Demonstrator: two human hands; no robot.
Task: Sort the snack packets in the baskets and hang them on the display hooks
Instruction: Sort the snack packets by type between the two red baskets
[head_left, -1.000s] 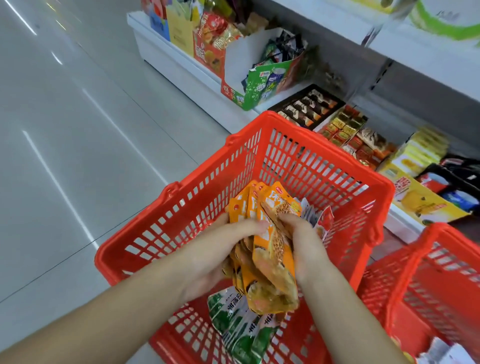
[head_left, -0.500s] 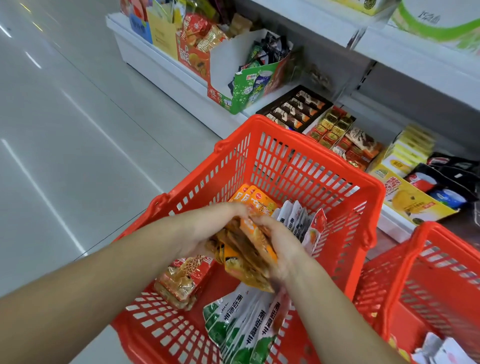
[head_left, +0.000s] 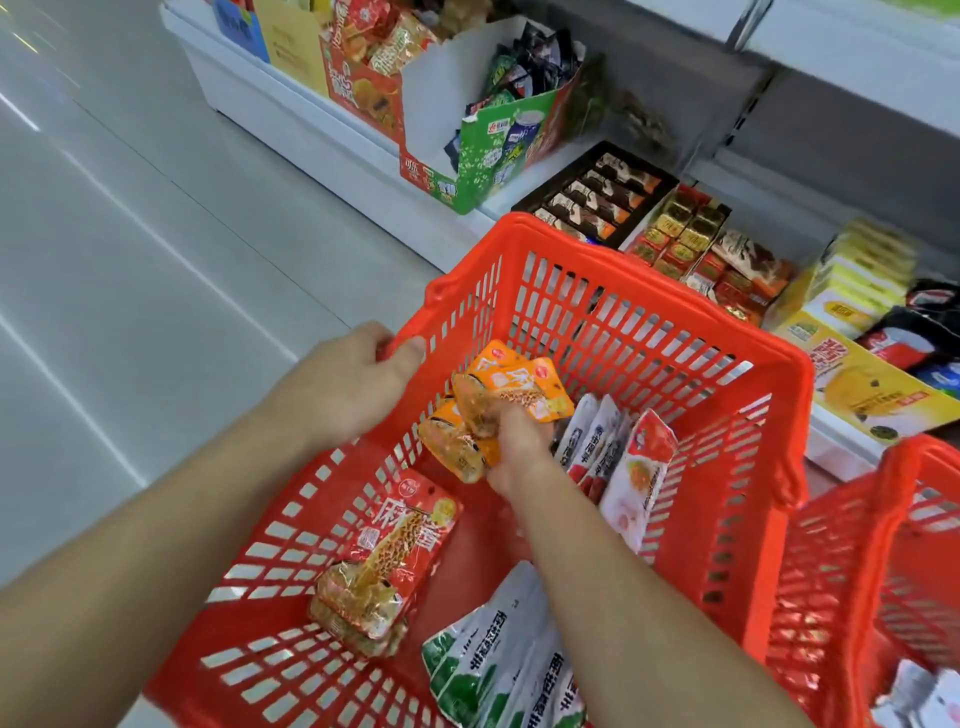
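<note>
OK, head view only. Left hand (head_left: 358, 384) is clamped on the top rim of the red basket (head_left: 649, 280), on its left wall near the far corner, fingers curled over the edge. Right hand (head_left: 519, 441) is down inside the basket, fingers closed round a bunch of orange snack packets (head_left: 509, 389); the bunch fans out up and to the left of the fist, tilted. Can't tell if it touches the basket floor. A red snack packet (head_left: 400, 551) lies flat on the basket floor by the left wall, clear of both hands. Green-and-white packets (head_left: 493, 660) are stacked at the near end, partly under the right forearm. White packets with red print (head_left: 639, 483) lean against the right wall, just beside the right hand. A second red basket (head_left: 852, 571) sits touching or just beside the first on the right, with pale packets blurred at its bottom. Behind both: a low white shelf (head_left: 311, 124) with a green display carton (head_left: 498, 150), a black tray of bars (head_left: 597, 197) and a yellow box (head_left: 872, 384).
</note>
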